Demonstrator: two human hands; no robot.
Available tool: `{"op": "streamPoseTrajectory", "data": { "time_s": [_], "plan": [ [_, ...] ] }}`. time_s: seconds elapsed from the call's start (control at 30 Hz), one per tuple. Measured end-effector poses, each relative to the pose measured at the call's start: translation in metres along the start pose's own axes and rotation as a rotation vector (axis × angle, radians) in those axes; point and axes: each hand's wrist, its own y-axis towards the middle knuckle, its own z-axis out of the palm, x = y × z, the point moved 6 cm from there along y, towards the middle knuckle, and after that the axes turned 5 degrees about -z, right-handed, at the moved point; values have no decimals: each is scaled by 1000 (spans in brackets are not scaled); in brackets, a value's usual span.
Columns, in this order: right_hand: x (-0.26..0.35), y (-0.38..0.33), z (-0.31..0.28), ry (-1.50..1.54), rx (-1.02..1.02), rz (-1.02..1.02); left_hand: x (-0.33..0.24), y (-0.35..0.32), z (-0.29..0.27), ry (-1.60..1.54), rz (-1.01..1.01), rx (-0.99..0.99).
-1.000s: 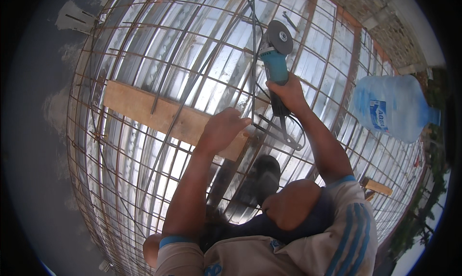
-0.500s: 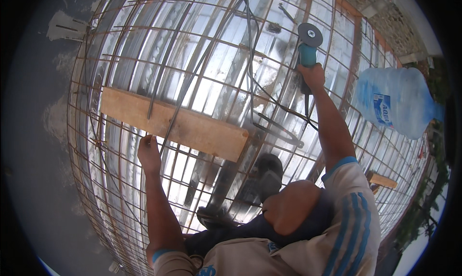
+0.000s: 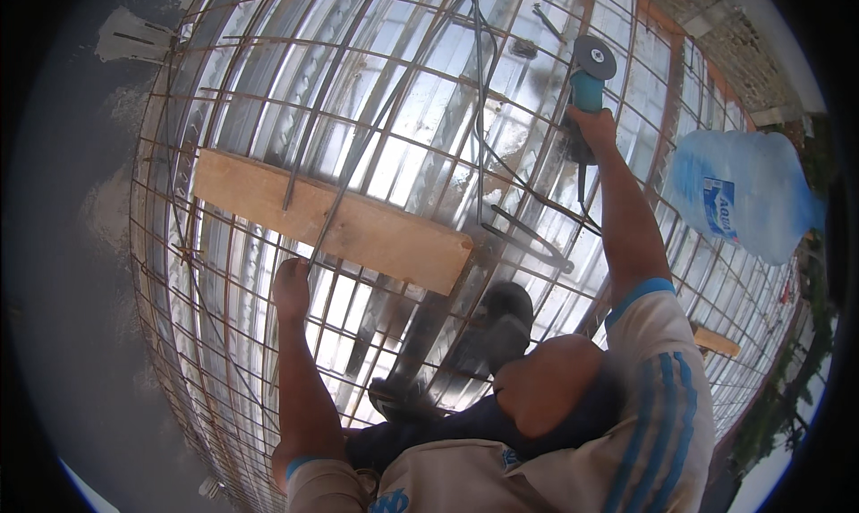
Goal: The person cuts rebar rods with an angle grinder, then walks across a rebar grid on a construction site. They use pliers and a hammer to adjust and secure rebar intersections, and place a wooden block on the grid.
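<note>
Nearest, the left grip (image 3: pixel 291 282) curls beside the near end of a long, dark metal bar (image 3: pixel 344 188) (whether it pinches, I cannot tell). Just beyond lies a flat, pale-brown wooden board (image 3: pixel 403 245); farther off, the right grip (image 3: pixel 594 127) is wrapped around a teal-and-black angle grinder (image 3: pixel 587 93), its round, dark disc (image 3: pixel 595 57) beyond that grip.

A building site, out on an unfinished deck: a grid of steel reinforcing bars (image 3: pixel 386 134) covers ribbed metal decking (image 3: pixel 428 101), with a wooden board (image 3: pixel 380 237) lying on it, an angle grinder (image 3: pixel 587 91) at work height and a rough grey wall (image 3: pixel 67 271) alongside.
</note>
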Motion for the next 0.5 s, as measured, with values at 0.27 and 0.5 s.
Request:
{"op": "streamPoseTrajectory", "data": {
  "time_s": [0.27, 0.5],
  "plan": [
    [-6, -9, -2, 439, 155, 44, -6, -11, 7, -37, -27, 207],
    [-19, -9, 1, 416, 171, 16, -1, -19, 0, 89, -89, 299]
  ]
}}
